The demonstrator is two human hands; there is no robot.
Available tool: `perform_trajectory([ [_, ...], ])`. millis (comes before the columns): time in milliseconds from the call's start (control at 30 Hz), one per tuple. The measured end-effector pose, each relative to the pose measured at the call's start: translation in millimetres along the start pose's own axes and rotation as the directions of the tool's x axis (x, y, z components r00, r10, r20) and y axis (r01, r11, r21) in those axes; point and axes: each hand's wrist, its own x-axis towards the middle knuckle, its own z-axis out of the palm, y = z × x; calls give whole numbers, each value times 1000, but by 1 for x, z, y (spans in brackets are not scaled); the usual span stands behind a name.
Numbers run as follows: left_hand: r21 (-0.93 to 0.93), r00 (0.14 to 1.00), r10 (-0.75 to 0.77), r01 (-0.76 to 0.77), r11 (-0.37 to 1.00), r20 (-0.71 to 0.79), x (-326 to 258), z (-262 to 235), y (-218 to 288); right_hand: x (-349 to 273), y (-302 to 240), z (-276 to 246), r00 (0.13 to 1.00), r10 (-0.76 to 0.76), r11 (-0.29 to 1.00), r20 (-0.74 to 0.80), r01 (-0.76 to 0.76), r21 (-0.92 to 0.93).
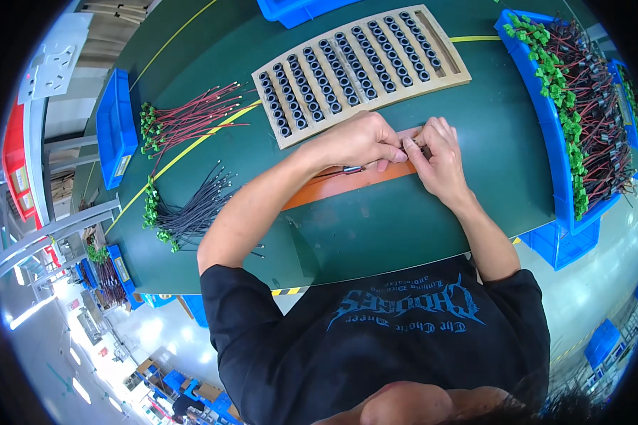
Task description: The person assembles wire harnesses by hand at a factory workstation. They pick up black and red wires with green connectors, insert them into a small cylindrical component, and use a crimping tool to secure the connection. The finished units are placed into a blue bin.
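Note:
My left hand and my right hand meet over an orange strip on the green table. Both are closed, with thumbs and fingertips pinched near each other. What sits between the fingertips is too small to make out. Just below my left hand a thin dark and red wire runs along the strip. It leads to a small silver and dark cylindrical piece beside my left fingers. Beyond the hands lies a wooden tray holding rows of black ring-shaped parts.
On the left are red wires and black wires with green connectors. A blue bin stands at the left edge. To the right, a large blue bin is heaped with wired green connectors. Another blue bin is at the back.

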Motion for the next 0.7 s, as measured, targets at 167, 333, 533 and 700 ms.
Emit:
perform_trajectory([
  [167,52,993,-117,117,992,-1,12,5,11,2,3,-8,999,17,999,49,-19,51],
  [333,-20,998,-9,7,1000,-67,8,9,4,2,5,-8,998,25,998,52,-28,53],
  [533,8,997,41,-40,999,-64,5,-1,6,2,7,-7,998,41,994,51,-46,97],
  [700,-78,957,-14,-9,997,-290,-56,-35,-12,1,8,-4,999,36,994,-7,-35,104],
])
